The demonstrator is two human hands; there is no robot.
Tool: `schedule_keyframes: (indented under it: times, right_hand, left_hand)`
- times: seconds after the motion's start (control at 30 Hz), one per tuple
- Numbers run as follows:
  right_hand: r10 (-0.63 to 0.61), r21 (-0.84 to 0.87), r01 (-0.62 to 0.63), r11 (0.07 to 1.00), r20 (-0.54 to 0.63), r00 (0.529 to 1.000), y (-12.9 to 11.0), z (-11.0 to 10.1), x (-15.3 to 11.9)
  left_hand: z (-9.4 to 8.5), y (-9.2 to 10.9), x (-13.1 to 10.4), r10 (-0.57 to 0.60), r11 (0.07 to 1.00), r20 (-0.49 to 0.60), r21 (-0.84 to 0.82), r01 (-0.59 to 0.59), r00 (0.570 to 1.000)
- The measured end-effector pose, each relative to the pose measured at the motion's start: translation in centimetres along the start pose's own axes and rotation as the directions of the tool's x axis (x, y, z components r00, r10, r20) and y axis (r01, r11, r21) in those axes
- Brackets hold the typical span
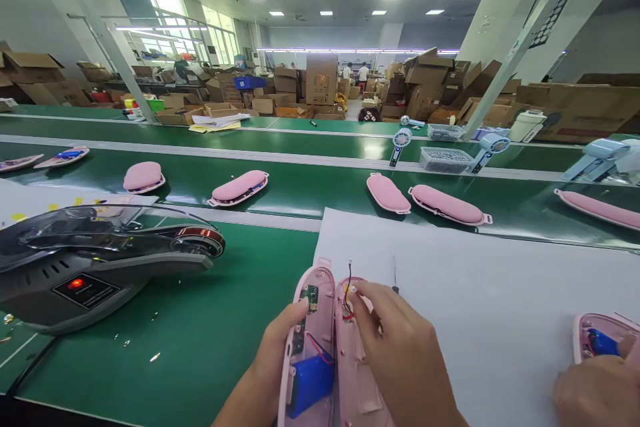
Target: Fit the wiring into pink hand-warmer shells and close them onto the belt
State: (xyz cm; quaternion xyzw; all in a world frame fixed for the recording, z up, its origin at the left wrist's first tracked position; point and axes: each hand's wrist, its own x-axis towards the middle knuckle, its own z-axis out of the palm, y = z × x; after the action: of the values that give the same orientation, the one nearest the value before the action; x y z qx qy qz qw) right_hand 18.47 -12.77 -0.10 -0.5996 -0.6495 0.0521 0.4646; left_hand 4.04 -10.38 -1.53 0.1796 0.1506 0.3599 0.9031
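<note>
My left hand [277, 340] grips a pink plastic casing half [327, 287] from its left side, thumb over the rim. Inside that half sit a green circuit board [312, 296] and a blue battery pack [313, 383] with red and black leads. Right beside it lies the matching pink casing half [350, 367], open side up. My right hand [400, 333] is over this second half, thumb and fingers pinched at its upper end. A thin dark wire [349, 280] with a small white plug rises next to the fingertips. What the pinch holds is hidden.
A screwdriver [395, 273] lies on the white sheet [480, 280]. At left stands a black-grey tape dispenser [115, 267]. Closed pink casings [240, 188] line the green belt [310, 180]. Another person's hand [597, 390] holds an open casing [605, 340] at far right.
</note>
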Motion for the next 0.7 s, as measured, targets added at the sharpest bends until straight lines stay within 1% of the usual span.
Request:
schedule_keyframes:
  times: [0.03,0.07,0.1,0.13,0.17,0.2,0.23,0.27,0.3,0.33,0.37,0.43,0.5,0.57,0.63,0.7]
  right_hand:
    - [-0.010,-0.032,0.008,0.999,-0.056,0.998,0.1,0.1,-0.1]
    - [0.022,-0.024,-0.024,0.999,-0.074,0.997,0.1,0.1,-0.2]
    - [0.095,0.028,-0.094,0.995,-0.059,0.994,0.0,0.1,-0.3]
    - [0.198,0.109,-0.196,0.975,-0.008,0.980,-0.1,0.0,-0.3]
    - [0.304,0.202,-0.315,0.927,0.085,0.949,-0.2,-0.2,-0.3]
    - [0.385,0.287,-0.432,0.855,0.205,0.900,-0.4,-0.4,-0.2]
    - [0.427,0.348,-0.529,0.774,0.330,0.842,-0.6,-0.6,-0.2]
    - [0.424,0.382,-0.598,0.705,0.449,0.787,-0.8,-0.8,-0.1]
    - [0.389,0.393,-0.638,0.663,0.546,0.742,-0.9,-0.9,0.1]
    - [0.340,0.392,-0.651,0.651,0.616,0.711,-1.0,-1.0,0.2]
    - [0.296,0.380,-0.643,0.665,0.656,0.694,-1.1,-1.1,0.4]
    - [0.252,0.318,-0.591,0.741,0.684,0.684,-1.3,-1.1,0.9]
    - [0.255,0.214,-0.515,0.830,0.676,0.691,-1.7,-1.1,1.5]
    - [0.268,0.108,-0.457,0.883,0.682,0.680,-2.1,-1.2,2.1]
    - [0.278,0.058,-0.440,0.896,0.700,0.658,-2.4,-1.2,2.5]
    - [0.271,0.061,-0.446,0.893,0.717,0.642,-2.5,-1.3,2.9]
  left_hand:
    - [0.1,0.0,0.0,-0.004,1.000,-0.008,0.007,0.004,1.000]
    - [0.1,0.1,-0.1,-0.003,1.000,-0.017,0.017,0.003,1.000]
    - [0.1,0.1,-0.1,0.002,1.000,-0.025,0.029,-0.001,1.000]
    - [0.2,0.1,-0.1,0.006,0.999,-0.030,0.041,-0.005,1.000]
    - [0.2,0.1,-0.1,0.011,0.999,-0.031,0.051,-0.009,0.999]
    - [0.2,0.1,-0.1,0.016,0.998,-0.024,0.057,-0.015,1.000]
    - [0.1,0.0,0.0,0.021,0.998,-0.009,0.057,-0.021,1.000]
    - [0.0,0.0,0.0,0.021,0.999,0.008,0.049,-0.021,1.000]
    - [-0.2,-0.2,0.1,0.020,0.999,0.024,0.041,-0.021,1.000]
    - [-0.4,-0.3,0.2,0.026,0.999,0.032,0.034,-0.027,0.999]
    - [-0.7,-0.5,0.2,0.035,0.999,0.028,0.027,-0.035,0.999]
    - [-1.3,-0.9,0.3,0.056,0.998,-0.008,0.026,-0.056,0.998]
    - [-1.7,-1.1,0.3,0.091,0.995,-0.040,0.044,-0.090,0.995]
    - [-1.7,-1.2,0.2,0.137,0.989,-0.031,0.065,-0.135,0.990]
    - [-1.4,-1.2,0.1,0.195,0.977,-0.004,0.091,-0.194,0.981]
    - [-0.8,-1.1,0.0,0.237,0.964,0.023,0.120,-0.238,0.971]
